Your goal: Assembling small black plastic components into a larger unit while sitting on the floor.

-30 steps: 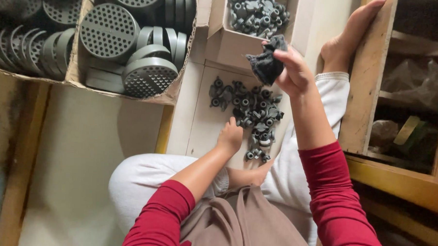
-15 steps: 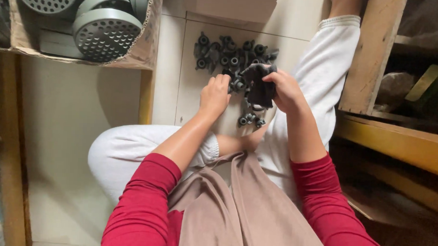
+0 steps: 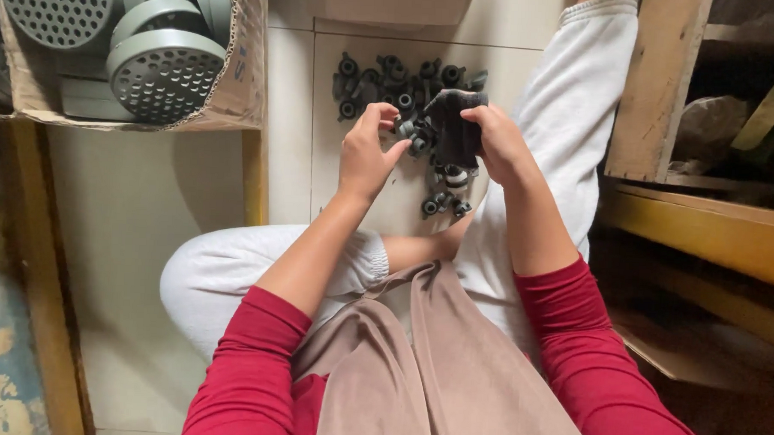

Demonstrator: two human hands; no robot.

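Black cloth (image 3: 455, 130), held bunched in the right hand (image 3: 497, 144), is sitting just above the pile of small dark fittings (image 3: 400, 94) on the pale floor tile (image 3: 287, 120); the right fingers are wrapping closed around it, thumb on top. At the cloth's left edge the left hand (image 3: 365, 152) is pinching one small fitting (image 3: 405, 126) between thumb and fingertips, the grip narrow. For a clean result, the fitting is best kept close against the cloth, with the wrists low over the pile so that a dropped piece is landing among the others; the cloth should be bunched firmly enough not to unfold. Left of the cloth and farther off, a cardboard box (image 3: 242, 58) is holding grey perforated discs (image 3: 162, 72); right of it, a wooden shelf frame (image 3: 657, 90) is standing.
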